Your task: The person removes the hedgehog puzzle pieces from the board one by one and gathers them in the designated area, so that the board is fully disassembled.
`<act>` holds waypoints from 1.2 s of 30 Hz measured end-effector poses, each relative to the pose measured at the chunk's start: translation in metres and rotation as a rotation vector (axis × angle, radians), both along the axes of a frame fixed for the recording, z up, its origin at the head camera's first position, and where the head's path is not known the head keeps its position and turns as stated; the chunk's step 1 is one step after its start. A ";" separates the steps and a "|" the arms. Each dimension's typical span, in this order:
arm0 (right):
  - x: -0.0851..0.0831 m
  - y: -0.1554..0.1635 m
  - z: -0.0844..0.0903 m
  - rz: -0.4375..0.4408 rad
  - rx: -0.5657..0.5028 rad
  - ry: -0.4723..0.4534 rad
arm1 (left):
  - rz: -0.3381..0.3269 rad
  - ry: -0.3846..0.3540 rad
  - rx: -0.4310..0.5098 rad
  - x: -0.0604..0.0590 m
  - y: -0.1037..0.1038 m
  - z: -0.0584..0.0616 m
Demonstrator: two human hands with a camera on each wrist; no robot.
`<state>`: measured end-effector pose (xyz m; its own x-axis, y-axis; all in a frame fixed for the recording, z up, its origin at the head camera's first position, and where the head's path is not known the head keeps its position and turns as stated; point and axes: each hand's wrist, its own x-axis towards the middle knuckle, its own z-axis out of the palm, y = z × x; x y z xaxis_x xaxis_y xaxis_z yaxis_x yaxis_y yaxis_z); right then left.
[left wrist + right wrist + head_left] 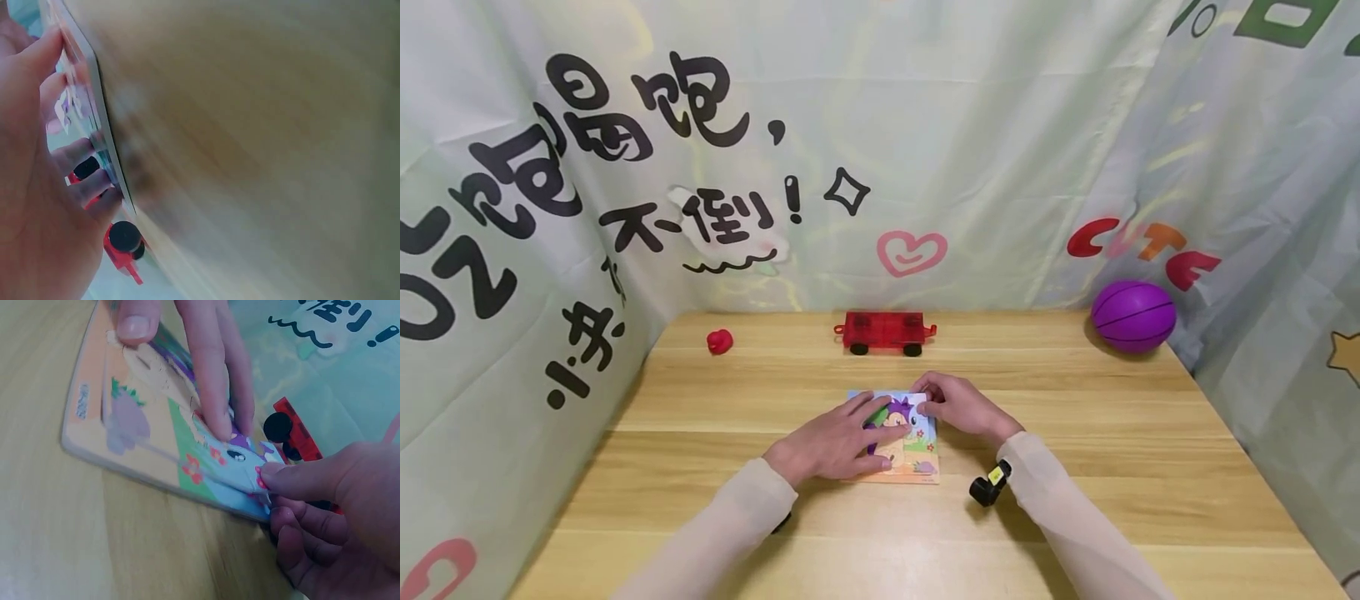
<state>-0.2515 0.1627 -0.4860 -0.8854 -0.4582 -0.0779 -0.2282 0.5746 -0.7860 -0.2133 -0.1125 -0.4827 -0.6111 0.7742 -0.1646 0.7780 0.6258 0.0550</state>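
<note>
Puzzle board (917, 467): flat on the wooden surface (1075, 500), lower centre of the head view, just below mid-frame; cartoon picture with purple figure, orange border along its near edge.
Left hand (835, 442): laid palm-down across the left part of the board, fingers straight and spread, tips pressing the picture; in the right wrist view two of its fingers (209, 394) come down from the top of the frame onto the printed face.
Right hand (958, 406): at the board's upper right corner, fingers curled, thumb and forefinger pinching a puzzle piece (247, 470).
Puzzle piece: light blue with a small dark mark, its edge lifted slightly off the board's corner in the right wrist view.
Left wrist view: blurred; the board's edge shows at the left of the frame against the palm, grain of the surface fills the rest.
Red toy wagon (885, 332): upper centre of the surface, beyond the board, black wheels, apart from both hands.
Small red object (719, 342): left of the wagon, near the back edge.
Purple ball (1132, 316): far right corner of the surface, against the printed cloth backdrop (925, 125).
Sleeves: pale, cover both forearms; a small black device sits at the right wrist.
</note>
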 end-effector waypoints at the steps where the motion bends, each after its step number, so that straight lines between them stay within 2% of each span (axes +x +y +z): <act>1: 0.000 0.000 0.000 -0.008 0.005 -0.004 | -0.006 0.017 -0.008 0.000 0.000 0.000; 4: -0.002 -0.001 0.000 -0.020 0.003 -0.011 | -0.028 0.046 -0.019 -0.001 -0.001 0.003; 10: -0.001 -0.001 0.001 -0.014 0.013 -0.003 | -0.060 -0.025 0.001 -0.002 0.000 0.007; 18: 0.003 -0.001 0.002 -0.023 -0.144 -0.099 | -0.036 -0.059 -0.012 0.000 0.000 0.005; 29: 0.003 0.006 -0.001 -0.067 -0.115 -0.073 | -0.025 -0.089 -0.015 0.000 0.000 0.003; 36: 0.002 0.023 0.005 -0.121 -0.226 -0.118 | -0.048 -0.099 0.021 -0.002 0.000 0.003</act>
<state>-0.2494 0.1856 -0.4813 -0.9257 -0.3670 -0.0919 -0.0676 0.3995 -0.9142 -0.2152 -0.1122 -0.4798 -0.5545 0.8063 -0.2057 0.7974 0.5856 0.1456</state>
